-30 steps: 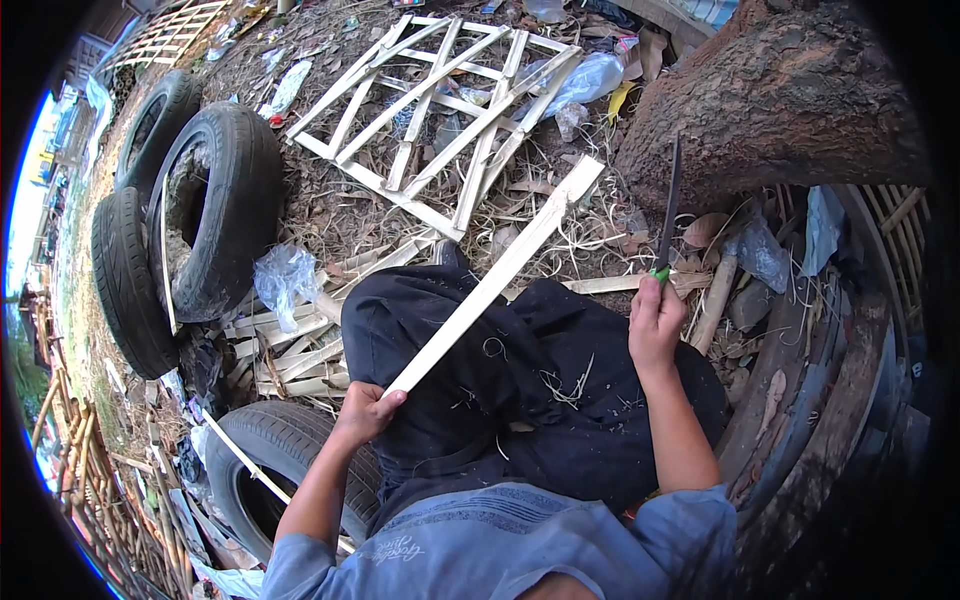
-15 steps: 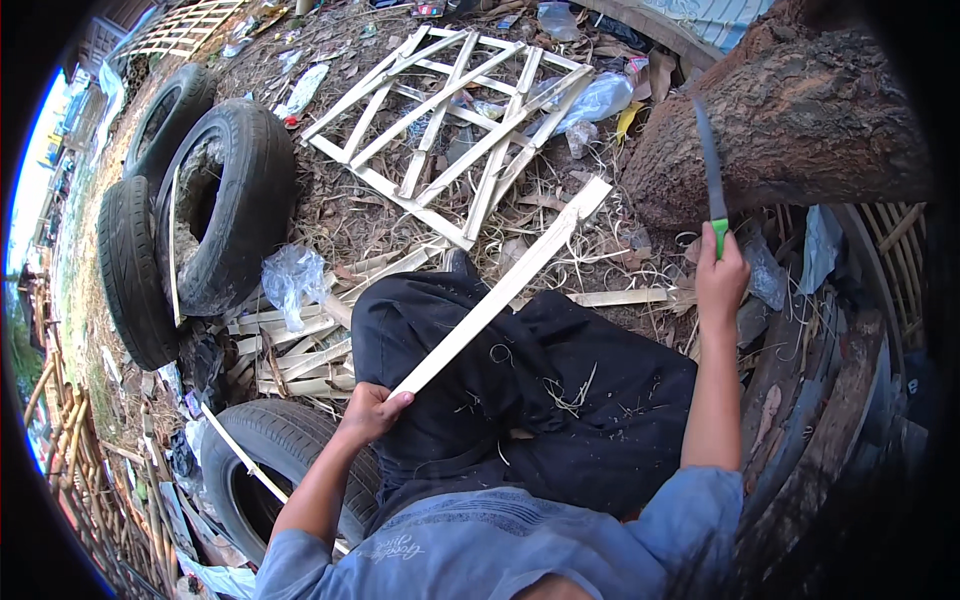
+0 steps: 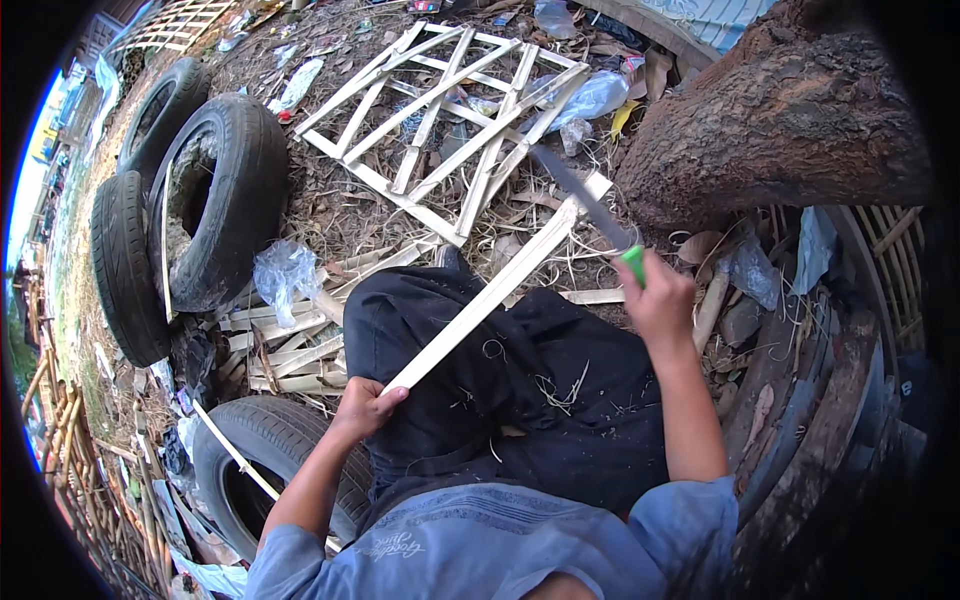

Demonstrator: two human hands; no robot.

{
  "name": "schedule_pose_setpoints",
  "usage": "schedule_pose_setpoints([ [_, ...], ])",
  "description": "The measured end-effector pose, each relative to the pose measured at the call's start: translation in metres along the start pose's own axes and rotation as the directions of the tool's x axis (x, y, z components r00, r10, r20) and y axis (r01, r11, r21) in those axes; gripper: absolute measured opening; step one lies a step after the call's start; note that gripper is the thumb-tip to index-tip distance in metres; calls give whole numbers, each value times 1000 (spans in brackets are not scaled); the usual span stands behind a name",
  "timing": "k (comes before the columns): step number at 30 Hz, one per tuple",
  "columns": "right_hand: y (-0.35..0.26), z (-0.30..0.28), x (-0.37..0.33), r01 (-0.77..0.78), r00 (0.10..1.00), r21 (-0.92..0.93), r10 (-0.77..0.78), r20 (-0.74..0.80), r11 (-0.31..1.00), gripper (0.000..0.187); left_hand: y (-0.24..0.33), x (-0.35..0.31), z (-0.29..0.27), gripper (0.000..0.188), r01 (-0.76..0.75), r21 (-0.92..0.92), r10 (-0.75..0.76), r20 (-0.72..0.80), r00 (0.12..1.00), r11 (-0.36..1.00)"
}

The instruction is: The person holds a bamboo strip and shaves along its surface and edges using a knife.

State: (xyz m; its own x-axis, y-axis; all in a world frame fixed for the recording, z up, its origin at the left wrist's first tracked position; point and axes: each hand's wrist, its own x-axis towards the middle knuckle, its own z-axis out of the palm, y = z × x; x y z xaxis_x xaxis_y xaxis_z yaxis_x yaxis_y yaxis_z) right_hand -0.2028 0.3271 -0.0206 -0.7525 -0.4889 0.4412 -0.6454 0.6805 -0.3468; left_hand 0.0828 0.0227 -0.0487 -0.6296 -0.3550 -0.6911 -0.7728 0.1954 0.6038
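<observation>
My left hand (image 3: 365, 408) is closed round the near end of a long pale bamboo strip (image 3: 480, 306), which slants up and away to the right over my dark trousers. My right hand (image 3: 662, 300) grips the green handle of a knife (image 3: 588, 203), its long grey blade pointing up and left. Near the strip's far end, the blade crosses over it; whether the two touch I cannot tell. Beyond, a lattice of crossed bamboo slats (image 3: 380, 187) lies on the ground.
Old tyres (image 3: 265, 190) stand at the left, with another tyre (image 3: 270, 425) beside my left arm. A thick tree trunk (image 3: 780, 130) fills the upper right. Loose bamboo strips (image 3: 305, 358) and a clear plastic bag (image 3: 285, 283) lie left of my knee. Shavings and litter cover the soil.
My right hand has swung the knife left and down, from beside the trunk to the strip's far end, and the blade has tilted left. My left hand keeps its hold, nearly unmoved.
</observation>
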Motion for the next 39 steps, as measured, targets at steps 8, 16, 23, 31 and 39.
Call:
schedule_pose_setpoints([
  [8,1,22,-3,0,998,-44,3,57,999,37,1,-3,1,58,-52,39,53,-43,998,998],
  [16,-37,27,-42,358,874,95,-369,317,929,35,-6,-1,-1,57,-44,27,45,-25,999,999],
  [23,8,-8,2,-33,999,85,30,41,996,25,-4,0,2,57,-6,33,8,-41,999,999],
  [31,-5,20,-4,-242,963,101,226,143,965,30,1,-6,1,56,-14,39,16,-52,999,999],
  [39,-36,15,-31,259,932,115,-279,233,959,38,-4,0,1,58,-27,49,28,-14,1000,998],
])
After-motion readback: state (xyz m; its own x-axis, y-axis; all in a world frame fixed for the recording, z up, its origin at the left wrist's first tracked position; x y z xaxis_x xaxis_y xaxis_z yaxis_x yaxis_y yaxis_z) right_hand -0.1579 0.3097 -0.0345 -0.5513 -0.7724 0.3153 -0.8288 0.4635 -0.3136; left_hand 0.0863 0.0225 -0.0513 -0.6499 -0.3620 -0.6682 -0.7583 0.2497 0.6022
